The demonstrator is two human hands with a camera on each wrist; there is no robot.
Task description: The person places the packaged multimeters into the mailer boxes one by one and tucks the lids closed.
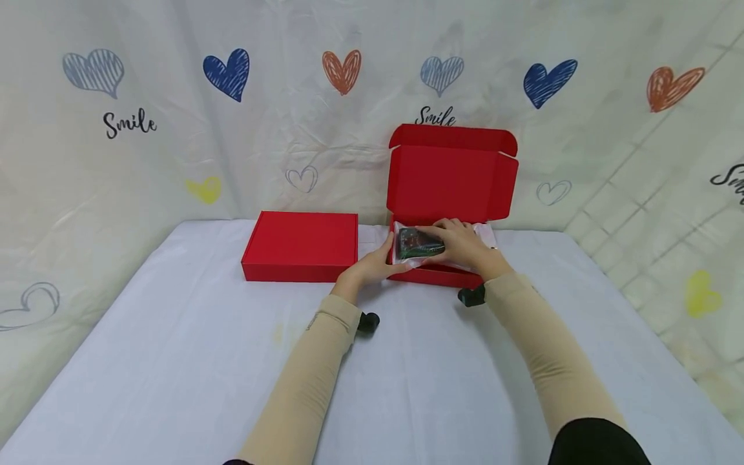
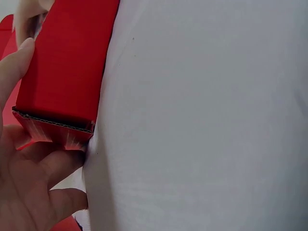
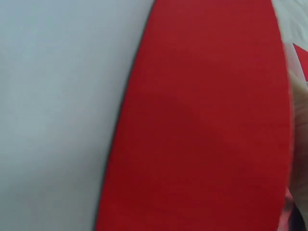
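An open red cardboard box (image 1: 436,278) stands at the back of the table, its lid (image 1: 453,184) raised upright. My left hand (image 1: 372,266) grips its front left corner, thumb on the top edge and fingers along the side wall (image 2: 53,132). Inside the box lies a dark item in a clear plastic bag (image 1: 417,244). Reaching in from the right, my right hand (image 1: 462,247) holds this bagged item between thumb and fingers. The right wrist view is mostly filled by the box's front wall (image 3: 202,120), with only an edge of the hand (image 3: 299,130) showing.
A second red box (image 1: 308,242), lid down, sits just left of the open one. White cloth (image 1: 407,368) covers the table. Behind it hangs a pale curtain (image 1: 261,142) printed with hearts. Pale wrapping (image 1: 484,234) shows at the open box's right end.
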